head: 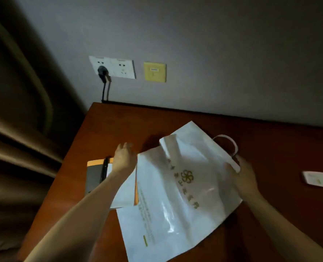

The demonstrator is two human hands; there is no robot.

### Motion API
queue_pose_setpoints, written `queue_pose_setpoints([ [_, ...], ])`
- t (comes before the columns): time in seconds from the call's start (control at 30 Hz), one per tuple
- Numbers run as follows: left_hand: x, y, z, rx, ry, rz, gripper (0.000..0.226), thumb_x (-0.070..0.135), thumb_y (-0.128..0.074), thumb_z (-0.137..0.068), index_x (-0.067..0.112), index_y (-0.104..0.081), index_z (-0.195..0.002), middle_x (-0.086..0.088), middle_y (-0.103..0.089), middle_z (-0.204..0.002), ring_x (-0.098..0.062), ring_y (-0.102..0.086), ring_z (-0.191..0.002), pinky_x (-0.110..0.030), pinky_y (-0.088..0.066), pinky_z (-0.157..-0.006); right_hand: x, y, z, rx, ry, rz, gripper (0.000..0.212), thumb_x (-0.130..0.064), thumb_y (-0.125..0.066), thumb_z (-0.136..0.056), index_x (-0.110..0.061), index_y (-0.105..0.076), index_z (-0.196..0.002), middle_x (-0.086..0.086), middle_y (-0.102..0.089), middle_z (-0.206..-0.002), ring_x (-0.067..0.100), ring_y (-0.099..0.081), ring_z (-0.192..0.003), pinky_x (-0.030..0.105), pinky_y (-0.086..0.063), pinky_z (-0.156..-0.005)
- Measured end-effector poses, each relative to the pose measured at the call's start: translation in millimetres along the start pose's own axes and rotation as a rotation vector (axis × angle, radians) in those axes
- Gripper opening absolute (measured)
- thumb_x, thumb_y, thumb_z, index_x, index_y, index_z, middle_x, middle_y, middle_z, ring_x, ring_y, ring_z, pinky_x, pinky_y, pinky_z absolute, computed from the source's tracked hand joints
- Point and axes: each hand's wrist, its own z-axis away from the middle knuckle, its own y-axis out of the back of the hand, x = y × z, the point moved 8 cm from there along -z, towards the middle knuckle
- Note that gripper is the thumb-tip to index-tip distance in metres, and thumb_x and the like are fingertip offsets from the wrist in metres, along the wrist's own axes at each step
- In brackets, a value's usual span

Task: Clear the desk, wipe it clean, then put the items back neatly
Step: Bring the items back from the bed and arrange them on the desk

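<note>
A person's right hand (244, 178) pinches the handle end of a flat white plastic bag (175, 195) lying on a reddish wooden desk (270, 148). From that grip the bag's long axis runs back toward the person's left and nearer edge. The left hand (124, 159), fingers spread and holding nothing, hovers beside the bag's far-left corner, over a notepad (98, 174). The right hand is better placed to lift it.

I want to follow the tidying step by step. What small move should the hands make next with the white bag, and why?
Probably lift the white plastic bag off the desk. The right hand already holds its top edge near the handle, and the left hand is open beside its left edge, so it can take that side. The bag covers part of the notepad.
</note>
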Motion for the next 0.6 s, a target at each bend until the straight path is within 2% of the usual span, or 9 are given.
queue_pose_setpoints([
  [0.03,21,-12,-4,-0.053,-0.063,-0.008,0.036,0.013,-0.042,-0.097,0.011,-0.05,-0.132,-0.009,-0.045,-0.138,-0.028,-0.043,-0.123,-0.035,-0.04,-0.098,9,5,13,0.035,-0.042,-0.039,0.051,-0.032,-0.055,-0.094,0.002,-0.048,-0.132,0.025,-0.052,-0.126,0.041,-0.05,-0.115,0.049,-0.043,-0.092],
  [0.1,53,-36,-7,-0.158,-0.106,-0.019,0.042,0.018,-0.044,-0.098,0.011,-0.042,-0.139,-0.01,-0.039,-0.143,-0.031,-0.042,-0.127,-0.037,-0.038,-0.103,36,3,33,0.051,-0.127,0.0,0.048,-0.028,-0.06,-0.092,0.0,-0.051,-0.13,0.021,-0.052,-0.128,0.036,-0.05,-0.117,0.043,-0.041,-0.095],
  [0.2,79,-73,-10,-0.277,-0.118,0.001,0.054,0.024,-0.052,-0.096,0.009,-0.033,-0.144,-0.015,-0.034,-0.147,-0.033,-0.036,-0.132,-0.039,-0.033,-0.106,64,-26,49,-0.093,-0.127,0.174,0.052,-0.035,-0.057,-0.093,-0.011,-0.044,-0.138,0.013,-0.049,-0.131,0.029,-0.047,-0.121,0.035,-0.038,-0.099],
  [0.3,93,-102,-15,-0.381,-0.166,0.061,0.065,0.027,-0.065,-0.087,0.01,-0.034,-0.142,-0.013,-0.037,-0.145,-0.032,-0.039,-0.129,-0.044,-0.038,-0.105,67,-47,57,-0.166,-0.065,0.288,0.053,-0.041,-0.051,-0.094,-0.019,-0.039,-0.141,0.008,-0.048,-0.133,0.025,-0.045,-0.121,0.032,-0.04,-0.098],
  [0.4,96,-108,-25,-0.36,-0.141,0.106,0.074,0.026,-0.071,-0.083,0.01,-0.031,-0.143,-0.015,-0.04,-0.14,-0.035,-0.048,-0.12,-0.05,-0.048,-0.094,65,-48,64,-0.109,-0.1,0.381,0.05,-0.041,-0.048,-0.095,-0.017,-0.039,-0.138,0.006,-0.046,-0.131,0.024,-0.044,-0.121,0.031,-0.044,-0.094],
  [0.47,99,-107,-33,-0.326,-0.127,0.127,0.076,0.026,-0.069,-0.084,0.01,-0.026,-0.145,-0.015,-0.038,-0.141,-0.037,-0.051,-0.117,-0.05,-0.052,-0.088,69,-41,73,-0.031,-0.228,0.426,0.048,-0.043,-0.048,-0.095,-0.014,-0.04,-0.132,0.006,-0.046,-0.127,0.023,-0.045,-0.118,0.031,-0.048,-0.089],
  [0.53,103,-107,-37,-0.344,-0.081,0.184,0.068,0.021,-0.067,-0.086,0.007,-0.03,-0.142,-0.014,-0.045,-0.132,-0.035,-0.058,-0.106,-0.044,-0.055,-0.079,80,-35,89,0.047,-0.419,0.283,0.054,-0.043,-0.055,-0.092,-0.008,-0.038,-0.13,0.009,-0.045,-0.126,0.026,-0.047,-0.117,0.033,-0.048,-0.086],
  [0.6,104,-104,-40,-0.315,-0.066,0.19,0.056,0.017,-0.066,-0.087,0.004,-0.038,-0.134,-0.015,-0.051,-0.122,-0.035,-0.06,-0.099,-0.045,-0.056,-0.079,97,-43,106,0.098,-0.639,-0.039,0.06,-0.036,-0.063,-0.089,-0.001,-0.036,-0.129,0.016,-0.045,-0.127,0.033,-0.05,-0.116,0.037,-0.047,-0.086],
])
